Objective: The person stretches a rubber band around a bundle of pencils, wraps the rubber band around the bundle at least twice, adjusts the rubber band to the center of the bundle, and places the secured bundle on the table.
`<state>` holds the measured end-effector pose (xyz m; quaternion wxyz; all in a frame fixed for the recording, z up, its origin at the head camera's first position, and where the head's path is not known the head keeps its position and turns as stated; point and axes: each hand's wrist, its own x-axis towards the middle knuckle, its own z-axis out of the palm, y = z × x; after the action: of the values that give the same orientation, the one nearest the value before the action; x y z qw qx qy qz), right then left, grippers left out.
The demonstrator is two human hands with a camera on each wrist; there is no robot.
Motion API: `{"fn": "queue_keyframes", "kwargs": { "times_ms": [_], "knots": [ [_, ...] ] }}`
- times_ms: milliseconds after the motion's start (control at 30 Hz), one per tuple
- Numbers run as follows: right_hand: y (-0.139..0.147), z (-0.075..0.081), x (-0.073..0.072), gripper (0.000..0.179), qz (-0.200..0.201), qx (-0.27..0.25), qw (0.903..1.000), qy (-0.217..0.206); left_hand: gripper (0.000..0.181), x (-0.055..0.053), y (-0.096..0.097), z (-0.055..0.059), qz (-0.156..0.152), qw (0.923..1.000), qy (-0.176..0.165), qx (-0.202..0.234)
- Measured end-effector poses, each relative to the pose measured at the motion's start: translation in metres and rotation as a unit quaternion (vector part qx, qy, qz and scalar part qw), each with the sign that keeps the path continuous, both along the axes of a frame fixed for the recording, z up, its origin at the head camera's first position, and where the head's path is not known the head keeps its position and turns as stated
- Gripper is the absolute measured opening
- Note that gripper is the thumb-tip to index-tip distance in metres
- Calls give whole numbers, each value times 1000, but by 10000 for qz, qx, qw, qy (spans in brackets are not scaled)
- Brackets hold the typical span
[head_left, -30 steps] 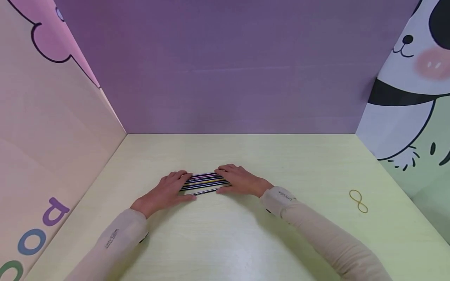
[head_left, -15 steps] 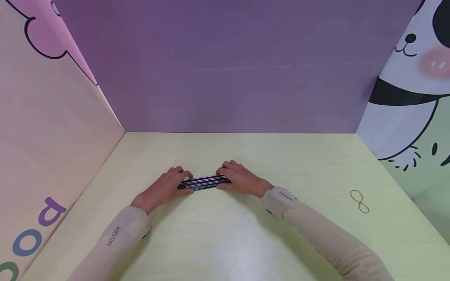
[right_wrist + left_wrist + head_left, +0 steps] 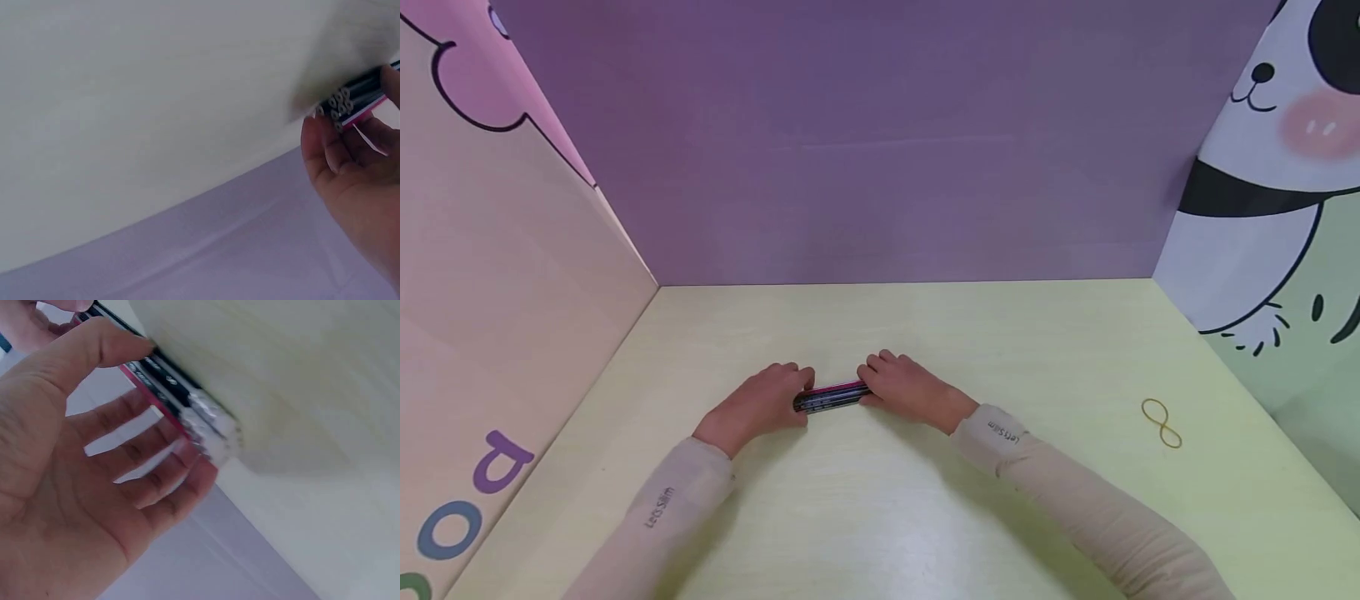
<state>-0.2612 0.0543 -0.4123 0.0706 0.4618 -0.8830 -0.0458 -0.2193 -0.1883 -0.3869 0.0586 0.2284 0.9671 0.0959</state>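
Note:
A bundle of dark pencils (image 3: 833, 397), with a red one along its far side, lies crosswise between my two hands. My left hand (image 3: 765, 402) grips its left end, thumb on the near side and fingers on the far side. Silver ferrules and white erasers (image 3: 215, 431) stick out past that hand in the left wrist view. Around the right part of the bundle my right hand (image 3: 913, 392) curls its fingers. The right wrist view shows the round, flat pencil ends (image 3: 340, 100) gathered close together by the fingers.
A yellow rubber band (image 3: 1162, 423), twisted into a figure eight, lies on the pale table (image 3: 925, 517) at the right. A purple wall (image 3: 910, 150) stands behind the table, with printed panels on both sides.
The pencils were spread apart on the table between the hands, and are now squeezed into a tight bundle. The fingers and thumbs have drawn together round them. The rubber band has stayed put.

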Motion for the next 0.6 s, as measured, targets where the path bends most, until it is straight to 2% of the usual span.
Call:
{"fn": "queue_keyframes", "kwargs": {
  "times_ms": [67,167,267,367,500,600],
  "knots": [
    [-1,2,2,30,-7,111,9999,-73,30,0,6,1,-5,9998,21,-172],
    [-3,8,4,23,-185,106,9979,-605,31,1,15,2,31,9992,-66,-401],
    [-4,14,6,19,-483,36,9913,-1226,27,3,25,2,-3,9982,-377,-477],
    [-4,18,8,19,-625,106,9872,-1460,21,5,31,2,-44,9974,-571,-447],
    [-1,18,10,17,-720,104,9849,-1574,16,7,32,0,-115,9987,-332,-360],
    [6,15,6,18,-866,-123,9817,-1691,17,8,33,-4,-221,9997,-64,-127]
  ]
}}
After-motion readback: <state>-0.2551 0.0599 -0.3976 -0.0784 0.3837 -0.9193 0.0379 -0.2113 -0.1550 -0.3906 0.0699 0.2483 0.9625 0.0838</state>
